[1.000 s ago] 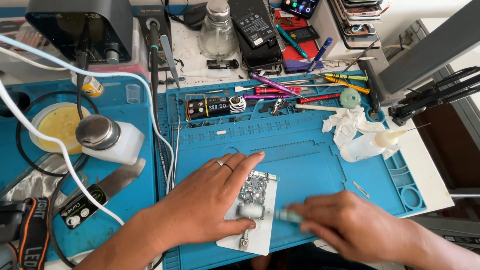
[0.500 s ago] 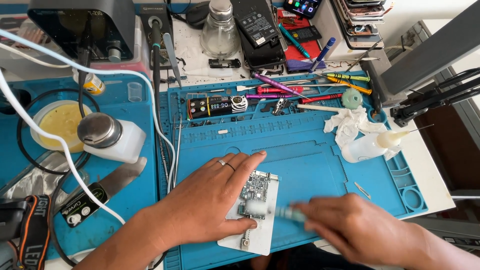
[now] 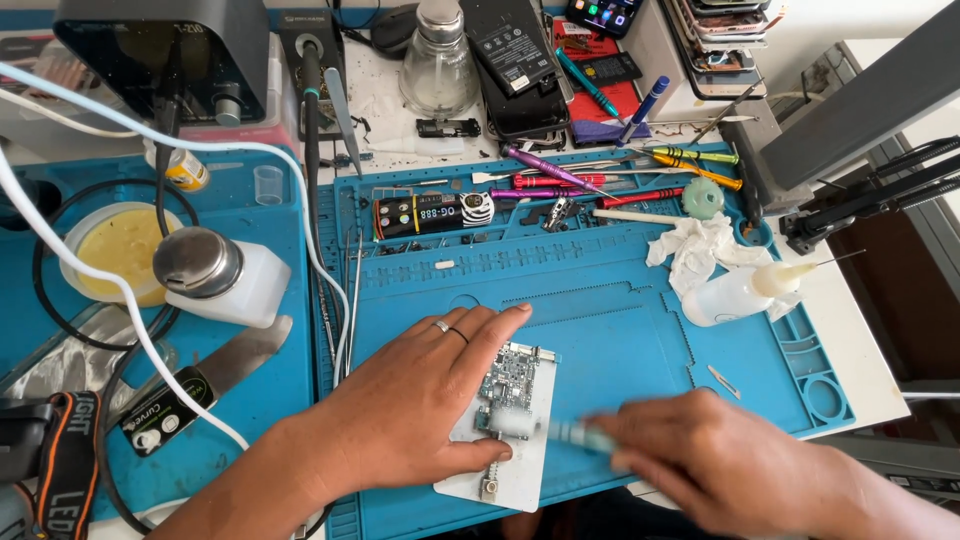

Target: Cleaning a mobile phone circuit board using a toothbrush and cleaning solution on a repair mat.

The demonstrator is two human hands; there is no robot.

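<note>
**Brush on the board, hand pinning the plate**

We have our left hand (image 3: 415,415) spread flat and open near the front of the blue mat (image 3: 620,330), fingers pressing down on the left edge of a white plate (image 3: 515,440) to hold it in place. On that plate sits the small circuit board (image 3: 508,375), just right of our fingertips. Our right hand (image 3: 730,465) comes in from the near right, closed around a small brush (image 3: 565,432), its tip touching the plate just below the board. The hand and brush are blurred, so we cannot tell the exact grip.

The risk here, as we judge it: a hard stroke could knock the board off the plate, since only the left hand steadies it. Bristles could also catch small parts on the board. Far right, a squeeze bottle (image 3: 735,292) lies on its side beside a crumpled tissue (image 3: 690,245); a wide sweep of the right arm could strike it.
</note>
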